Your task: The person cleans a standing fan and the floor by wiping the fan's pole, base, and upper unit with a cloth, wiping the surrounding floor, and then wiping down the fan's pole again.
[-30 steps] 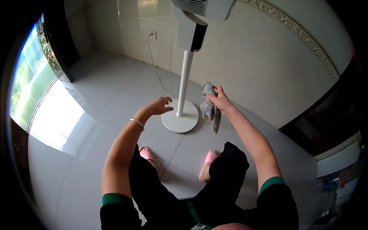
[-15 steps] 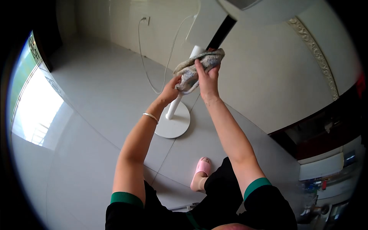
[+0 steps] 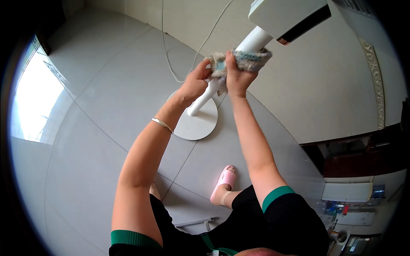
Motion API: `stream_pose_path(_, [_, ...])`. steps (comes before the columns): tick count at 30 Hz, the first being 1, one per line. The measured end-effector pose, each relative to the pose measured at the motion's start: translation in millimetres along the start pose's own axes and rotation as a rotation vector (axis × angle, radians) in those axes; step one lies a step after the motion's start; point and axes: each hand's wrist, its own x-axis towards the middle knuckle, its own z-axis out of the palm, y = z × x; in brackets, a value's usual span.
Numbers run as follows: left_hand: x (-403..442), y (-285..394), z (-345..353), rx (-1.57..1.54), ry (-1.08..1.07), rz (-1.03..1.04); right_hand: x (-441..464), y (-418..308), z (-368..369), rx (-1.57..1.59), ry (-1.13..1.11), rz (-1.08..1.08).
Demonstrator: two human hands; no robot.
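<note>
A fuzzy cloth (image 3: pixel 252 61) in grey, beige and pale blue is wrapped about a white pole (image 3: pixel 255 39), just under the white box-shaped upper part (image 3: pixel 284 17) with a dark front strip. My right hand (image 3: pixel 240 77) grips the cloth on the near side, thumb pointing up along it. On the cloth's left end, my left hand (image 3: pixel 195 83) has its fingers closed, partly hidden behind the pole and fabric. Below both hands the pole runs down to a round white base (image 3: pixel 200 121) on the floor.
A white cable (image 3: pixel 200 45) loops down behind the pole near the wall. Grey glossy tiles (image 3: pixel 98 106) cover the floor. My foot in a pink slipper (image 3: pixel 224 178) stands close to the base. At right are a dark wood edge (image 3: pixel 363 160) and cluttered shelves (image 3: pixel 348 209).
The cloth, held bunched in front of the pole before, now goes around it below the upper part. The view has shifted, so more of that upper part shows.
</note>
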Motion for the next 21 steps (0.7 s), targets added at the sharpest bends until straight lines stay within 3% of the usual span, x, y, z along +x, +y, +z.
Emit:
stream_pose_path(3, [-2.0,-7.7,-1.8,-0.042,0.007,-0.013,-48.7,42.0,-8.7,-0.029,-0.028,0.023])
stream_pose_path(5, [-1.5,-18.5,-5.6,-0.068,0.028,-0.018,-86.7,57.7,-15.8,0.140,-0.086,0.404])
stream_pose_path(6, [-2.5,-22.0,-8.0,0.176,0.077,-0.037,-98.5,60.1,-18.1,0.098,-0.066,0.427])
stream_pose_path(7, [-2.5,-26.2,-10.1,0.421,0.127,-0.061,-101.0,67.5,-19.1,0.099,-0.072,0.434])
stream_pose_path(10, [-3.8,-18.1,-5.0,0.587,0.068,0.072,-117.8,98.4,-25.8,-0.030,-0.112,0.484])
stream_pose_path(13, [-3.3,12.3,9.3,0.838,0.035,0.298,-110.1,92.8,-27.3,-0.143,-0.222,0.266])
stream_pose_path(15, [-4.1,35.2,21.5,0.526,-0.042,0.131,-110.7,90.3,-26.6,-0.122,-0.240,0.257])
stream_pose_path(16, [-0.9,32.3,20.5,0.519,-0.037,0.113,-112.0,87.6,-25.8,-0.058,-0.240,0.340])
stream_pose_path(18, [4.1,31.5,18.7,0.730,0.022,0.201,-119.8,89.4,-23.6,0.003,-0.239,0.432])
stream_pose_path(21, [6.7,34.8,22.7,0.821,0.019,0.188,-140.9,103.8,-20.9,0.026,-0.115,0.369])
